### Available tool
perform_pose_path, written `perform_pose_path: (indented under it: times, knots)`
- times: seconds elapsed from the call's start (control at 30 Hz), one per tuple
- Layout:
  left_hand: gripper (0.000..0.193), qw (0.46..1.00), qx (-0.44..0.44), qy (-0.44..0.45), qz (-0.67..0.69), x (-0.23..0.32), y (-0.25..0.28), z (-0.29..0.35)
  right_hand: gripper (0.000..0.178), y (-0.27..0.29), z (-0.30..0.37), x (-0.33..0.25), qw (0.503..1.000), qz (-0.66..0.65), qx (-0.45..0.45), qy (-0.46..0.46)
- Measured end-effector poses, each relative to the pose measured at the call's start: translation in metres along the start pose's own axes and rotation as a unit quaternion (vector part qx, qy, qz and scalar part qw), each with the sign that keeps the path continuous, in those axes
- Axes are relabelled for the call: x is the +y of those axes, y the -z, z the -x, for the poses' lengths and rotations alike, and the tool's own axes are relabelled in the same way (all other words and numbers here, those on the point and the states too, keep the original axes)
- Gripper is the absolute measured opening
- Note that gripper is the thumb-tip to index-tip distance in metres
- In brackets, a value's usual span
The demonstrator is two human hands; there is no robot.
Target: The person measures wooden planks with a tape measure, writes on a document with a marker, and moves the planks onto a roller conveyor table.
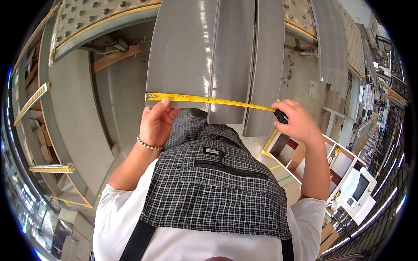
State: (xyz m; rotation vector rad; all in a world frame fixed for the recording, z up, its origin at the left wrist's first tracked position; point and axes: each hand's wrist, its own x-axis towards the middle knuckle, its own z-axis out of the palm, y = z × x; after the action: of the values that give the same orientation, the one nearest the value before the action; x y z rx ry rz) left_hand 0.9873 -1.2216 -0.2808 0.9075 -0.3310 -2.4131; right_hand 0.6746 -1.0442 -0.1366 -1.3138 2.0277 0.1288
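Note:
A yellow tape measure blade (183, 98) stretches across the near ends of several long grey panels, its metal hook at the left edge of the wide left panel (180, 48). My left hand (157, 124) is closed at that panel's near edge, thumb up by the blade and fingers curled below. At the right end, my right hand (298, 122) grips the black tape measure case (281, 115). The middle panel (230, 65) and the narrower right panel (266, 65) lie side by side, with ends reaching nearer to me than the left one.
Ball-topped tables (93, 17) stand on both sides of the panels. More grey sheets (333, 48) lie at the far right. A white compartmented cart (300, 163) stands by my right arm, with a clipboard-like board (350, 187). At left is a shelving frame (48, 143).

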Motion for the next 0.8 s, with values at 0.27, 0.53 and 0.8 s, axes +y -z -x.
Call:
perform_pose_path:
  times: [0.27, 0.53, 0.8]
  knots:
    - [0.027, 1.000, 0.008, -0.004, -0.005, 0.0024, -0.0003, 0.0010, 0.042, -0.0070, -0.0047, 0.0038, 1.000, -0.009, -0.015, -0.001]
    - [0.026, 1.000, 0.006, -0.003, -0.010, 0.0034, -0.0019, 0.0015, 0.043, -0.0100, -0.0049, 0.0048, 1.000, -0.008, -0.013, -0.002]
    - [0.026, 1.000, 0.000, -0.001, -0.001, 0.0043, 0.0001, 0.0010, 0.043, -0.0104, -0.0030, 0.0016, 1.000, -0.013, -0.005, 0.002]
